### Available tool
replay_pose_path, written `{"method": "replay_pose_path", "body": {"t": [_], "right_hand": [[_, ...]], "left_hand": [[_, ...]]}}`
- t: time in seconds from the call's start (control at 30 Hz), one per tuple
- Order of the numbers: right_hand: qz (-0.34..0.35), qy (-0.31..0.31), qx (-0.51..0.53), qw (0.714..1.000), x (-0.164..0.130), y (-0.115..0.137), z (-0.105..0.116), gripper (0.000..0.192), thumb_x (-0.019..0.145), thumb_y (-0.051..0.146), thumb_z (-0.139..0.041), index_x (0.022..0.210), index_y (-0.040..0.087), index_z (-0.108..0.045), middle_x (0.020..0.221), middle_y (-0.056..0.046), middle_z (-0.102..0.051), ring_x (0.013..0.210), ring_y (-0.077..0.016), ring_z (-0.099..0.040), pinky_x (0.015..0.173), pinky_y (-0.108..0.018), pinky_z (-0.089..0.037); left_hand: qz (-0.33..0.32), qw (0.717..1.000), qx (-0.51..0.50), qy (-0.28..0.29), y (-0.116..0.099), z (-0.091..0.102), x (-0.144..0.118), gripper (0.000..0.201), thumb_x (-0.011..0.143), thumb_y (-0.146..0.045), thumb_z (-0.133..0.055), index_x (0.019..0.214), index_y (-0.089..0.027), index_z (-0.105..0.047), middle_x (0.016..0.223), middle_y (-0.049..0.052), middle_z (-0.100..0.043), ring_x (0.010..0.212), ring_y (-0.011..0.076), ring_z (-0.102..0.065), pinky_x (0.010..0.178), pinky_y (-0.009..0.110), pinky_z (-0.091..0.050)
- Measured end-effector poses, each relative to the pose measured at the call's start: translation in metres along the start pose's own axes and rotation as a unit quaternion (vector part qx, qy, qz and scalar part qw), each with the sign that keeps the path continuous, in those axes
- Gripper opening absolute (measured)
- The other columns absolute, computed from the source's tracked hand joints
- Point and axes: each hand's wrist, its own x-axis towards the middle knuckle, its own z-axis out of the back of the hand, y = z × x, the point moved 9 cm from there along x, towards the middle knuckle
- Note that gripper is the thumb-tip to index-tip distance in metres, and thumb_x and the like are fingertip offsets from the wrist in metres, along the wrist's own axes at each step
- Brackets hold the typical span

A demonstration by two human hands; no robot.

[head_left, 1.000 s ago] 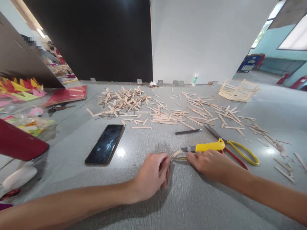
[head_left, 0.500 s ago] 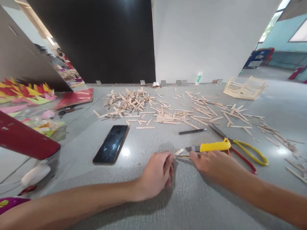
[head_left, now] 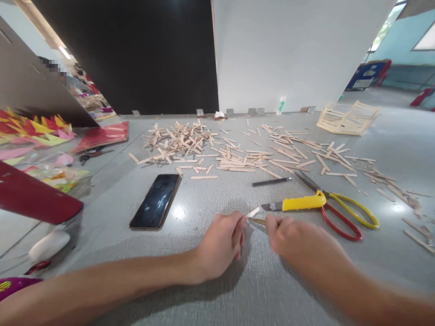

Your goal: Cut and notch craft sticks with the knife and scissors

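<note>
My left hand [head_left: 222, 242] pinches a short wooden craft stick [head_left: 252, 212] low on the grey table [head_left: 210, 290], its fingers closed around the stick's near end. My right hand [head_left: 299, 240] meets it from the right and grips a thin stick-like piece [head_left: 258, 221] between thumb and fingertips; what that piece is I cannot make out. Just beyond my right hand lies a yellow-handled utility knife [head_left: 299, 203], and beside it scissors [head_left: 340, 210] with yellow and red handles.
A black phone [head_left: 155, 200] lies left of my hands. Several loose craft sticks [head_left: 231, 151] are scattered across the far table, with a dark pen-like tool [head_left: 272, 182], a stick frame [head_left: 346, 118] at far right, a glue bottle [head_left: 280, 105], and coloured paper [head_left: 37, 129] on the left.
My right hand has slid slightly left and nearer, away from the yellow knife. The view shifted a little; my left hand keeps its pinch on the stick.
</note>
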Motion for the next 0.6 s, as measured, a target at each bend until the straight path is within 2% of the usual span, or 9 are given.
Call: {"method": "replay_pose_path", "body": {"t": [0.07,0.13,0.3,0.47,0.53,0.6], "right_hand": [[-0.02,0.011,-0.018,1.0,-0.004,0.008,0.001,0.023,0.085,-0.006,-0.053,0.081,0.016,-0.061,0.053,-0.002,-0.061,0.04,-0.0135,-0.052,0.042,-0.03,-0.015],[-0.008,0.013,-0.021,1.0,-0.003,0.007,-0.004,0.026,0.083,-0.008,-0.051,0.083,0.015,-0.061,0.055,-0.003,-0.062,0.041,-0.0144,-0.055,0.042,-0.03,-0.015],[0.049,0.02,0.002,0.999,0.009,-0.018,-0.025,0.029,0.082,-0.008,-0.05,0.096,0.016,-0.06,0.065,-0.004,-0.07,0.048,-0.0176,-0.062,0.046,-0.033,-0.015],[0.011,0.031,0.048,0.998,0.007,-0.023,-0.021,0.034,0.08,-0.012,-0.048,0.097,0.014,-0.061,0.067,-0.006,-0.07,0.051,-0.02,-0.066,0.047,-0.033,-0.012],[-0.021,0.038,0.083,0.996,0.004,-0.029,-0.015,0.033,0.079,-0.012,-0.051,0.095,0.015,-0.061,0.064,-0.003,-0.069,0.05,-0.0197,-0.065,0.047,-0.032,-0.013],[-0.051,0.043,0.132,0.989,-0.001,-0.038,-0.009,0.025,0.084,-0.006,-0.055,0.09,0.018,-0.059,0.06,0.002,-0.066,0.047,-0.0166,-0.062,0.045,-0.029,-0.02]], "left_hand": [[-0.002,1.0,0.003,0.0,0.0,0.001,0.0,0.037,0.106,-0.029,-0.032,0.072,-0.023,-0.045,0.049,-0.007,-0.047,0.036,0.0098,-0.044,0.041,0.02,-0.035],[-0.002,1.0,0.006,-0.003,0.0,0.002,0.0,0.038,0.106,-0.03,-0.031,0.071,-0.023,-0.045,0.048,-0.006,-0.048,0.036,0.01,-0.043,0.043,0.021,-0.036],[-0.004,1.0,0.008,-0.007,0.0,0.003,0.001,0.042,0.107,-0.036,-0.036,0.068,-0.023,-0.046,0.045,-0.005,-0.046,0.038,0.0112,-0.043,0.046,0.023,-0.037],[0.001,1.0,-0.015,-0.017,0.0,0.005,-0.001,0.043,0.108,-0.039,-0.038,0.069,-0.022,-0.048,0.046,-0.006,-0.047,0.039,0.0109,-0.047,0.045,0.022,-0.037],[0.003,0.999,-0.033,-0.026,-0.002,0.007,-0.002,0.042,0.108,-0.045,-0.04,0.076,-0.02,-0.054,0.052,-0.004,-0.052,0.042,0.0114,-0.052,0.044,0.021,-0.04],[0.003,0.998,-0.05,-0.038,-0.004,0.009,-0.002,0.04,0.106,-0.051,-0.043,0.099,-0.017,-0.062,0.066,-0.001,-0.061,0.047,0.0119,-0.057,0.043,0.02,-0.041]]}}
